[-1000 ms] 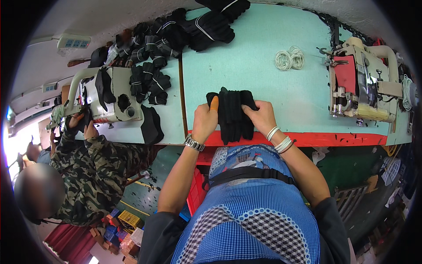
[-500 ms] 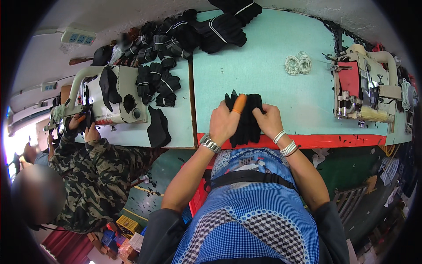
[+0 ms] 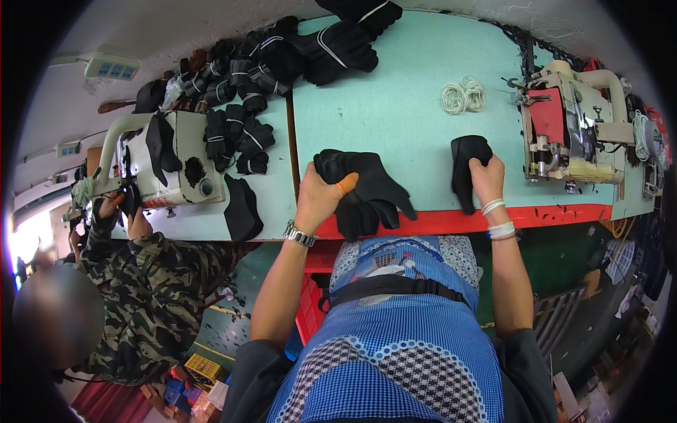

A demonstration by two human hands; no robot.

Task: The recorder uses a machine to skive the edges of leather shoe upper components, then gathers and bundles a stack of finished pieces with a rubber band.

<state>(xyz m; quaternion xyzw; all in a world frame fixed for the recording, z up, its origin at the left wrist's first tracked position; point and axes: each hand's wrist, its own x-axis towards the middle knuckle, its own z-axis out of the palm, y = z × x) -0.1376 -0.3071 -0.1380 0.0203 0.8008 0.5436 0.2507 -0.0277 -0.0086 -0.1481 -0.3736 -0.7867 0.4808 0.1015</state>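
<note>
My left hand (image 3: 319, 199), with an orange cover on its thumb, is closed on one end of a fanned stack of curved black fabric pieces (image 3: 375, 182). The stack lies near the table's red front edge (image 3: 423, 223), its lower layers spreading toward me. Well to the right, my right hand (image 3: 488, 178) pinches a separate black fabric piece (image 3: 462, 163) by its right side. It is upright in view; whether it is one layer or several, I cannot tell. A wide gap of table separates the hands.
Coiled white cord (image 3: 463, 95) lies farther back on the pale green table (image 3: 395, 99). A sewing machine (image 3: 575, 130) stands at right. Tied black bundles (image 3: 247, 134) pile up at left, beside another machine (image 3: 187, 158) where a person in camouflage (image 3: 151, 296) works.
My hands have moved apart. The black stack, earlier upright between both hands, is now fanned under my left hand, while my right hand has carried a black piece rightward. The view has shifted slightly.
</note>
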